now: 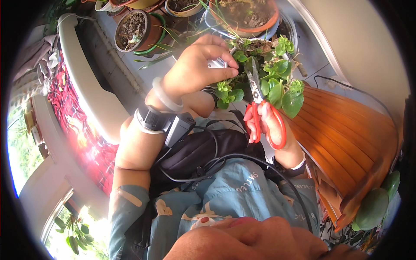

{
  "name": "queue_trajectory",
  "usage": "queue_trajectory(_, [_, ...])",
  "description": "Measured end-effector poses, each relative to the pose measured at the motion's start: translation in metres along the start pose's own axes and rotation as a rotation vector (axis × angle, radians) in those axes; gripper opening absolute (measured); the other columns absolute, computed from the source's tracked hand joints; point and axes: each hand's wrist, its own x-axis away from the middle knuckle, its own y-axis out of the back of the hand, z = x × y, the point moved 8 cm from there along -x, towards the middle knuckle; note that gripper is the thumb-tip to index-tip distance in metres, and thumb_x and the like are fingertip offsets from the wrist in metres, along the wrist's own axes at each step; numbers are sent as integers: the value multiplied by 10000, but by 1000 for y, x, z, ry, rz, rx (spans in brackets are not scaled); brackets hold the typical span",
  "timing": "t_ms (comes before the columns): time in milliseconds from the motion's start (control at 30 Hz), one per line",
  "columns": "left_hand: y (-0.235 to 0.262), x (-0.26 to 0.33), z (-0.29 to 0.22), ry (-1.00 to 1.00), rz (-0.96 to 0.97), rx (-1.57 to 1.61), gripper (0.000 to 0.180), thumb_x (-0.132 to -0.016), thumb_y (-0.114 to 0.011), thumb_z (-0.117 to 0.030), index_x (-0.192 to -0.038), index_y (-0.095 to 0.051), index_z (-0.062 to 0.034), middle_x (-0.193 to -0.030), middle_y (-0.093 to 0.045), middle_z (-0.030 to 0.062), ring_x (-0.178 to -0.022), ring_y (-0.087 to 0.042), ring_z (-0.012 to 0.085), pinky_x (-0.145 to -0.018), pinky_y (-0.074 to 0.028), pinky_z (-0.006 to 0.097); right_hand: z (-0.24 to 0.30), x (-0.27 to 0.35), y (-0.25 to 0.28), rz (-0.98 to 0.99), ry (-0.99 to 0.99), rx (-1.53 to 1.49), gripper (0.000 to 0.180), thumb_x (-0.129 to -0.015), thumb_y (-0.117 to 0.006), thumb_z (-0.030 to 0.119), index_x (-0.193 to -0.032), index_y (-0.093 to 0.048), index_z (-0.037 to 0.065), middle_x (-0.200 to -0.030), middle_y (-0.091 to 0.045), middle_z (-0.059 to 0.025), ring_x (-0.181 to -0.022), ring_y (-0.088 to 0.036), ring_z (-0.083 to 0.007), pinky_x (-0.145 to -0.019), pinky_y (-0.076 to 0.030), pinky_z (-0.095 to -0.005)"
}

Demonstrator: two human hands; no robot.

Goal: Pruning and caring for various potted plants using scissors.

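Note:
My right hand [271,123] grips a pair of red-handled scissors [260,102], whose blades point up into a green leafy succulent plant [277,84]. My left hand [197,67] is closed around the rim of the small pot [219,63] that holds this plant, with the fingers curled over its edge. A pale bangle and a black wrist strap with a small device sit on my left wrist. The plant's leaves hide most of the scissor tips.
Several clay pots with soil [132,28] and a large orange pot [249,15] stand above on a tiled floor. An orange slatted wooden surface [346,130] lies to the right. A white railing [82,82] and red patterned cloth [78,130] run along the left.

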Motion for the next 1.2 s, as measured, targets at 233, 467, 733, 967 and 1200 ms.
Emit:
queue_trajectory(233, [-4,6,-14,-193,34,-270,451,-696,-745,-109,-1132,-628,-95,-1122,-521,115,-1054,-507,221,-901,-404,321,-4,-7,-9,140,-21,-159,698,-910,-280,609,-854,-548,-33,-587,-468,-66,-468,-486,-160,-450,-449,-275])
queue_trajectory(467, [1,3,-6,-69,74,-217,525,-705,-742,-141,-1202,-577,-92,-1180,-538,97,-1026,-546,204,-884,-435,308,-12,-15,-20,166,-131,-429,734,-882,-266,661,-854,-574,-5,-591,-500,-68,-483,-494,-174,-477,-445,-304])
queue_trajectory(733, [8,1,-8,-208,-56,-254,566,-638,-781,-85,-1157,-557,-65,-1212,-497,110,-1114,-495,228,-915,-420,316,-10,-22,-25,104,-110,-511,698,-910,-278,613,-823,-575,-13,-571,-508,-76,-472,-514,-189,-469,-452,-306])
queue_trajectory(967, [3,0,-34,-444,-102,-355,546,-589,-789,-99,-1077,-550,-52,-1126,-532,116,-1089,-496,281,-938,-396,349,-11,-15,-21,93,-76,-366,702,-907,-256,621,-852,-573,-4,-598,-510,-85,-474,-487,-179,-451,-423,-287])
queue_trajectory(1200, [3,-2,-27,-399,-64,-511,357,-624,-783,-167,-924,-619,-62,-970,-600,84,-928,-545,270,-842,-429,341,5,-8,-19,54,39,-206,666,-937,-255,564,-830,-578,-9,-594,-498,-93,-477,-491,-181,-445,-429,-278])
